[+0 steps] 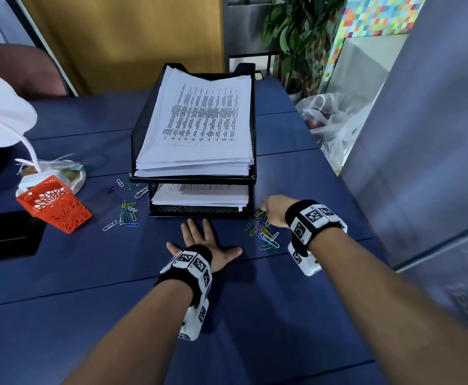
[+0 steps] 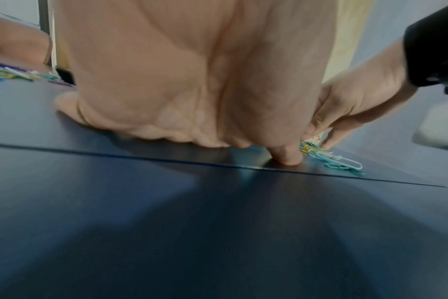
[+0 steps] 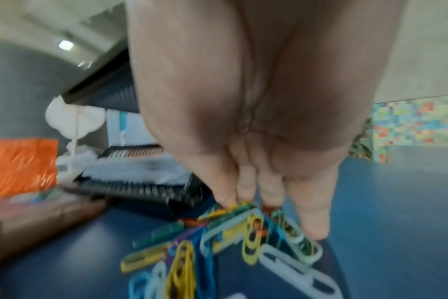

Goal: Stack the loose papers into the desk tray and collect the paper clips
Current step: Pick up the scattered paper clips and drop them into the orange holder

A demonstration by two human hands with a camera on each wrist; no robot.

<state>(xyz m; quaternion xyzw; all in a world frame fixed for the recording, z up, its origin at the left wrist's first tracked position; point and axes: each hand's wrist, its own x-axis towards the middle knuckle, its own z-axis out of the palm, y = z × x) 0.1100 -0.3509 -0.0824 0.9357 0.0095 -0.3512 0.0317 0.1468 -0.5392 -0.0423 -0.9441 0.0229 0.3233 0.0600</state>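
Two hands: both over the dark blue desk top [image 1: 255,315], in front of the tray.
Desk: dark blue, with seams running across it; everything else stands or lies on it.
Tray: black wire-mesh two-tier desk tray [image 1: 141,134] at the middle of the desk, far side.
Papers: white printed sheets [image 1: 199,120] stacked on the upper tier, a thinner white pile [image 1: 199,195] on the lower tier.
Basket: orange perforated plastic basket [image 1: 55,207], tilted, left of the tray.
Left hand [image 1: 203,243]: flat on the desk, palm down, fingers spread, holding nothing, just in front of the tray.
Right hand [image 1: 274,213]: at the tray's front right corner, fingertips [image 3: 228,199] bunched and pinching clips from the right heap.
Right clip heap: coloured paper clips [image 1: 266,234] beside and under the right hand.
Left clip scatter: more coloured clips [image 1: 127,212] between basket and tray.
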